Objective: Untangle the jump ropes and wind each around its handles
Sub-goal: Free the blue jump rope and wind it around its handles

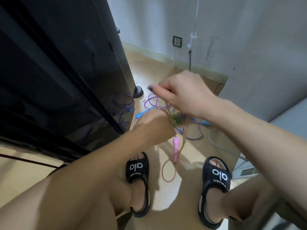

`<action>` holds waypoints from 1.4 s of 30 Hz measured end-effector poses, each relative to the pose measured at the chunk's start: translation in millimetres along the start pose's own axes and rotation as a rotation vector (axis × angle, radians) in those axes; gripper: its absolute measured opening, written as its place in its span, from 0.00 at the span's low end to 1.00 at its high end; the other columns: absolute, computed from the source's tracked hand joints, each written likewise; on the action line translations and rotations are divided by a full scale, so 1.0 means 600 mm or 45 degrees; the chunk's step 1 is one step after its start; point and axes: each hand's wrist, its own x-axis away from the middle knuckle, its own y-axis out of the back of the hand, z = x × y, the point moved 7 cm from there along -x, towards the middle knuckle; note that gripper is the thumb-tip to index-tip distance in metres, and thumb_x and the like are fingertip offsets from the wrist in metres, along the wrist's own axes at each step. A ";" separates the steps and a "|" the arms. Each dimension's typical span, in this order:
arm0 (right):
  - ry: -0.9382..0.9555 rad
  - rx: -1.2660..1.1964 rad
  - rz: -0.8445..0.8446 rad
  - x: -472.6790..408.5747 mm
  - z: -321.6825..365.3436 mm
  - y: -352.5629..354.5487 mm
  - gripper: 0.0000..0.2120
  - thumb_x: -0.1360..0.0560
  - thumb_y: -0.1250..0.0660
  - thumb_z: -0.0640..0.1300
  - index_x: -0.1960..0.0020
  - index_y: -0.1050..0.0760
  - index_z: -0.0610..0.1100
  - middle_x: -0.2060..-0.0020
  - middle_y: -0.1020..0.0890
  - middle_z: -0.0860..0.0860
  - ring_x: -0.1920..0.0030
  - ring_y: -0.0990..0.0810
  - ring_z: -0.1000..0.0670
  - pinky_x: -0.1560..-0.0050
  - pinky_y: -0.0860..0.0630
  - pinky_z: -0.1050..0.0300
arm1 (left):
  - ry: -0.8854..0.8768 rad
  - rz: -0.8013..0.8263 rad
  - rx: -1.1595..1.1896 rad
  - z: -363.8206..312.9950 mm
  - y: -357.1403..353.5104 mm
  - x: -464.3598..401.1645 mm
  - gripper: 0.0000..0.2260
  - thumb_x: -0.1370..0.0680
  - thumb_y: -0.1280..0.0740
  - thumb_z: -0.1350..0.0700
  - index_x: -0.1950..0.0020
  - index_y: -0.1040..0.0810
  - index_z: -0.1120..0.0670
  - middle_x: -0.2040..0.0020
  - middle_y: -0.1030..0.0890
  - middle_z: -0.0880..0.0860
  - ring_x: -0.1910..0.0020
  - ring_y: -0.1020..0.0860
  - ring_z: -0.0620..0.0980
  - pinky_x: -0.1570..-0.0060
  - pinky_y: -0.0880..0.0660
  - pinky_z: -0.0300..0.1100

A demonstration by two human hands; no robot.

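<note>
Head view: black sandals point(138, 170) read "alo".

You stand on a smooth, wood-look floor point(166, 205) beside a glossy black cabinet point(58, 72); your sandals point(137, 170) look like matt black rubber.

Home room: wall socket point(177, 41), wood-look floor point(166, 201), glossy black cabinet point(54, 72).

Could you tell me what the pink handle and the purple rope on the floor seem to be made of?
The pink handle, hanging below the hands, looks like smooth moulded plastic: even colour, soft sheen, rounded contours. The purple rope looks like glossy PVC or vinyl cord: it catches the light and lies in springy loops rather than going limp, though motion blur leaves that open.
</note>
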 end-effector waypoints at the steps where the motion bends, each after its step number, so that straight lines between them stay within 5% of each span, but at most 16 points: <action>1: -0.007 0.040 -0.030 -0.006 -0.013 0.007 0.29 0.19 0.43 0.62 0.72 0.39 0.45 0.78 0.34 0.47 0.70 0.34 0.43 0.66 0.31 0.51 | -0.022 -0.063 0.031 -0.012 0.009 0.006 0.06 0.26 0.36 0.50 0.56 0.22 0.51 0.62 0.22 0.48 0.62 0.22 0.51 0.62 0.28 0.40; 5: -0.016 0.211 0.023 -0.017 -0.046 -0.009 0.31 0.22 0.43 0.67 0.68 0.33 0.41 0.77 0.31 0.46 0.66 0.29 0.40 0.67 0.35 0.53 | 0.025 -0.180 0.153 -0.013 0.031 0.042 0.15 0.29 0.33 0.48 0.68 0.36 0.53 0.71 0.33 0.48 0.72 0.35 0.45 0.67 0.37 0.41; 12: -0.126 0.136 0.320 -0.008 -0.064 -0.055 0.33 0.26 0.42 0.72 0.69 0.32 0.42 0.77 0.31 0.47 0.69 0.30 0.44 0.69 0.38 0.55 | -0.076 -0.165 -0.135 -0.017 0.053 0.061 0.11 0.25 0.36 0.46 0.61 0.32 0.50 0.68 0.35 0.48 0.64 0.31 0.54 0.62 0.34 0.42; 17: -0.035 0.327 0.220 -0.008 -0.065 -0.044 0.36 0.31 0.45 0.76 0.64 0.24 0.43 0.73 0.24 0.47 0.64 0.24 0.41 0.68 0.36 0.56 | -0.203 -0.002 -0.280 -0.025 0.045 0.061 0.09 0.23 0.37 0.47 0.58 0.32 0.50 0.66 0.35 0.48 0.62 0.28 0.53 0.61 0.29 0.42; 22: 0.060 0.212 -0.078 0.000 -0.025 -0.034 0.32 0.30 0.48 0.74 0.70 0.39 0.44 0.78 0.34 0.48 0.69 0.31 0.41 0.70 0.41 0.56 | -0.274 0.396 0.357 -0.043 0.006 0.080 0.14 0.26 0.31 0.49 0.70 0.29 0.49 0.71 0.25 0.45 0.69 0.27 0.41 0.68 0.31 0.35; 25: 0.169 0.071 -0.321 0.011 0.003 -0.002 0.28 0.28 0.45 0.70 0.71 0.41 0.47 0.79 0.36 0.49 0.72 0.34 0.41 0.70 0.39 0.56 | -0.273 0.551 0.650 -0.058 -0.024 0.087 0.13 0.32 0.32 0.46 0.57 0.19 0.54 0.64 0.20 0.51 0.65 0.24 0.48 0.57 0.22 0.51; 28: 0.123 0.098 -0.131 0.009 0.000 -0.026 0.30 0.27 0.47 0.70 0.70 0.39 0.44 0.78 0.37 0.48 0.70 0.35 0.41 0.70 0.41 0.55 | -0.292 0.536 0.756 -0.070 -0.020 0.093 0.16 0.32 0.33 0.47 0.55 0.20 0.59 0.65 0.23 0.56 0.67 0.28 0.49 0.58 0.23 0.54; 31: -0.062 0.043 0.203 0.009 -0.050 -0.077 0.30 0.23 0.41 0.67 0.69 0.35 0.42 0.77 0.35 0.47 0.68 0.34 0.43 0.67 0.34 0.52 | -0.265 0.529 0.901 -0.064 0.000 0.091 0.07 0.27 0.30 0.57 0.62 0.23 0.57 0.73 0.27 0.46 0.73 0.31 0.41 0.68 0.32 0.37; 34: -0.240 -0.023 0.489 0.026 -0.103 -0.132 0.30 0.22 0.40 0.64 0.71 0.40 0.43 0.77 0.39 0.48 0.71 0.38 0.47 0.70 0.41 0.54 | -0.117 0.477 1.038 -0.032 0.005 0.084 0.19 0.25 0.29 0.64 0.72 0.32 0.53 0.79 0.34 0.43 0.77 0.36 0.41 0.73 0.40 0.33; 38: -0.257 -0.413 0.659 0.053 -0.108 -0.160 0.23 0.22 0.36 0.36 0.71 0.41 0.49 0.75 0.38 0.54 0.74 0.36 0.53 0.65 0.35 0.58 | 0.102 0.319 1.273 0.002 0.010 0.062 0.17 0.27 0.26 0.62 0.73 0.27 0.53 0.75 0.34 0.48 0.76 0.37 0.46 0.71 0.39 0.39; 42: -0.382 -0.409 0.728 0.053 -0.097 -0.161 0.14 0.29 0.39 0.32 0.67 0.40 0.44 0.71 0.31 0.49 0.68 0.34 0.46 0.68 0.36 0.57 | 0.302 0.301 1.535 0.025 0.005 0.048 0.25 0.26 0.29 0.66 0.80 0.34 0.51 0.78 0.39 0.48 0.77 0.44 0.48 0.74 0.48 0.36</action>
